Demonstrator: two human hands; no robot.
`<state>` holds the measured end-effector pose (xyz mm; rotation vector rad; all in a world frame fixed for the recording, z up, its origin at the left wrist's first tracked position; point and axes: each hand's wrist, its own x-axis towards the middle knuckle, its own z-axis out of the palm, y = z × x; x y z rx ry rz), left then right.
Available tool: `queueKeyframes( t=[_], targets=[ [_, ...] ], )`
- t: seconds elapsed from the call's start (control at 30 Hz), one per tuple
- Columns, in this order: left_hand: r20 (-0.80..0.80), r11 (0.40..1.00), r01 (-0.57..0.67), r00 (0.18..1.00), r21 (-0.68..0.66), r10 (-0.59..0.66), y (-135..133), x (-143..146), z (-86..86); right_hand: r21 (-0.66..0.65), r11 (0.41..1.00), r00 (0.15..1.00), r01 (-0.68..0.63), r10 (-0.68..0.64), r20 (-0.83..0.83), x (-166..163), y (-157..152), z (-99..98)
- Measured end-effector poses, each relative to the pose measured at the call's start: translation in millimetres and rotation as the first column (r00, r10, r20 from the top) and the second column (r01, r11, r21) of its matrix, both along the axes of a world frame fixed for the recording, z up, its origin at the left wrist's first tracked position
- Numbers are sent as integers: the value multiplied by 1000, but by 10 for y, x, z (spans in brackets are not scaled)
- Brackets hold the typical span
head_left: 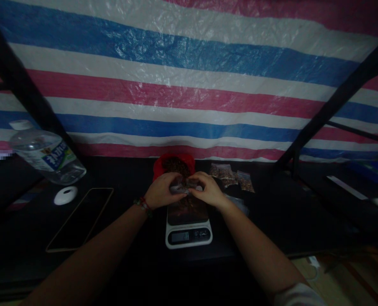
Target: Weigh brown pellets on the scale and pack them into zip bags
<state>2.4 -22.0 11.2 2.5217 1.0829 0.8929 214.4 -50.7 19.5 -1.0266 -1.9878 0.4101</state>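
Transparent plastic bag (pixel 177 188) is pinched between nearly closed fingers (pixel 177 196) of left hand (pixel 161 189) and right hand (pixel 211 191), above digital scale (pixel 189 234).

On the feed I can make out large white characters, apparently Chinese, across the blue label (pixel 58 156) of the clear bottle (pixel 32 153), but I can't read them with certainty. The smaller print on the label's pale part is too fine for me. On the white-edged scale (pixel 189 245), the display (pixel 180 236) and the pale button markings (pixel 200 233) beside it stay illegible to me.
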Motion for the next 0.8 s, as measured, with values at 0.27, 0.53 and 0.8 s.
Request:
queueKeyframes(
  t=[0.27, 0.53, 0.8],
  targets=[
    [31, 999, 31, 999, -42, -29, -17, 25, -22, -46, 999, 992, -13, 7, -127, -28, 16, -131],
    [42, 998, 46, 998, -46, -44, -28, 44, -33, -86, 995, 981, -44, 27, -194, -58, -5, -131],
    [49, 1000, -31, 998, -5, 31, -14, -1, -1, 13, 999, 999, -40, 40, -7, 42, 16, -21]
  ],
)
